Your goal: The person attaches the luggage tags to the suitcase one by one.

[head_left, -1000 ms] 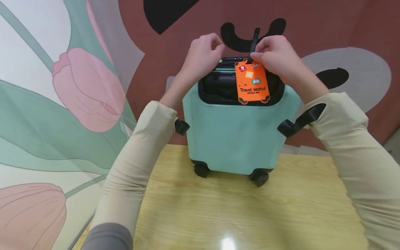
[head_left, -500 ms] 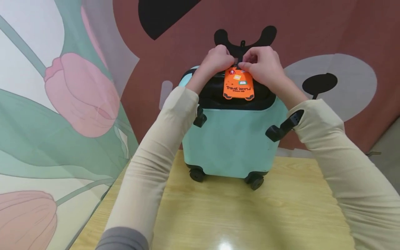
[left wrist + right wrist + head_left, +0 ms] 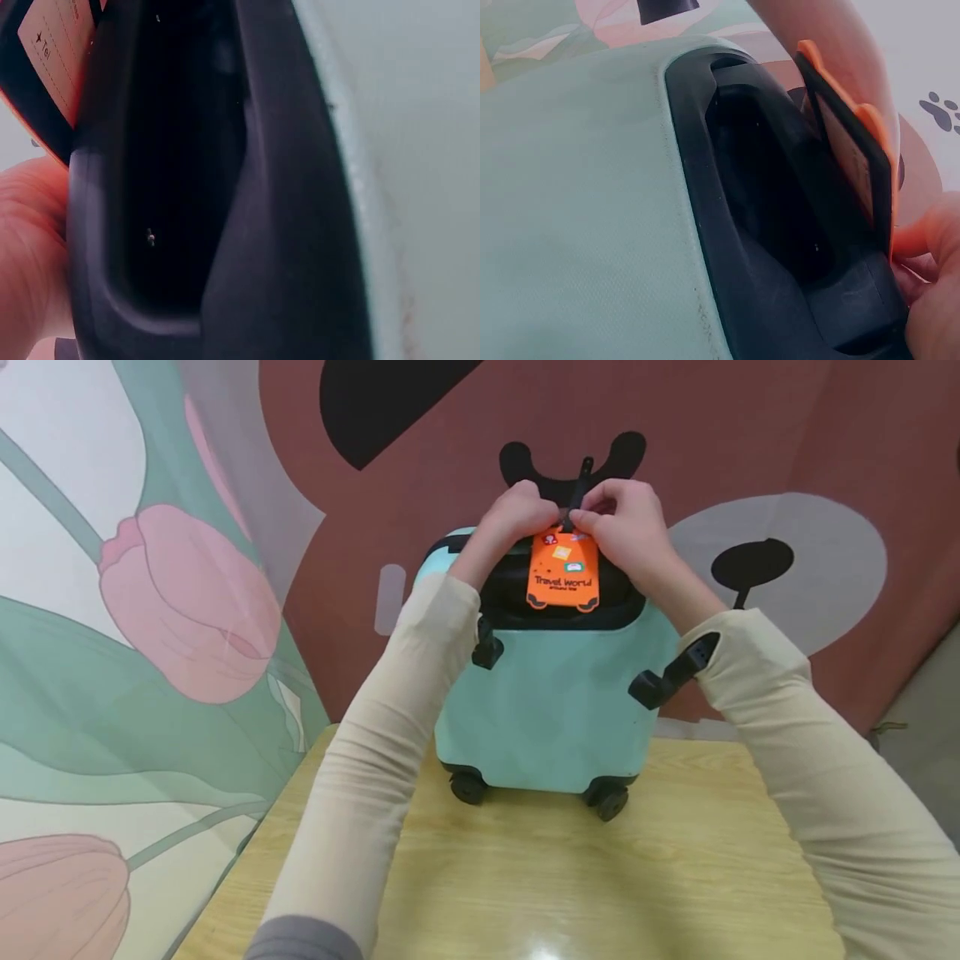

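Two hands meet at the top of the mint suitcase [image 3: 555, 710] standing on its wheels on the table [image 3: 675, 877]. Our left hand [image 3: 517, 518] and right hand [image 3: 626, 522] each pinch the black strap [image 3: 580, 489] of the orange luggage tag [image 3: 562, 572], which hangs over the suitcase's dark handle recess [image 3: 780, 217].

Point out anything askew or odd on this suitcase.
Nothing looks damaged. The mint suitcase stands upright on the wooden table; the orange luggage tag hangs roughly straight, its black strap sticking up loose between both hands.
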